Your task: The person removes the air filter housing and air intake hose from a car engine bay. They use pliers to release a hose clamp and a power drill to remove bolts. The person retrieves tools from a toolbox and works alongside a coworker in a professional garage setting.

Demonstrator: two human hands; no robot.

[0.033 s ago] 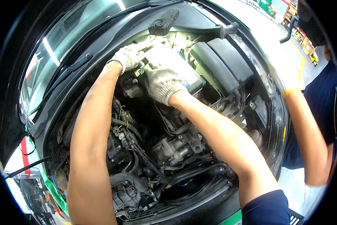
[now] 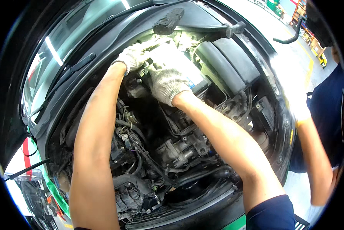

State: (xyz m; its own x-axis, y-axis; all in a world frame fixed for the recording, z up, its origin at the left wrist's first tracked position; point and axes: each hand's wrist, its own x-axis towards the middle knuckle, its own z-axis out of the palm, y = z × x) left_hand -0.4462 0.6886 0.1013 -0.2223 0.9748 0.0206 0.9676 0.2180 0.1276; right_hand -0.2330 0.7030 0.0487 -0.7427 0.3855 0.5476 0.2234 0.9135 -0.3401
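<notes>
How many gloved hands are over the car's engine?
2: the left hand near the far left corner of the white-topped box, the right hand by its left side. More could be hidden.

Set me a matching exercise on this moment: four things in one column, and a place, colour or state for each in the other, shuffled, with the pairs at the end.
Things
1. left hand
2. battery
3. dark oblong block
4. co-worker's shirt

Place, colour or state
A. near the middle of the picture's top edge
B. navy, toward the picture's right edge
C. gloved in pale knit
D. pale and brightly lit on top

Pairs: 1-C, 2-D, 3-A, 4-B
</notes>
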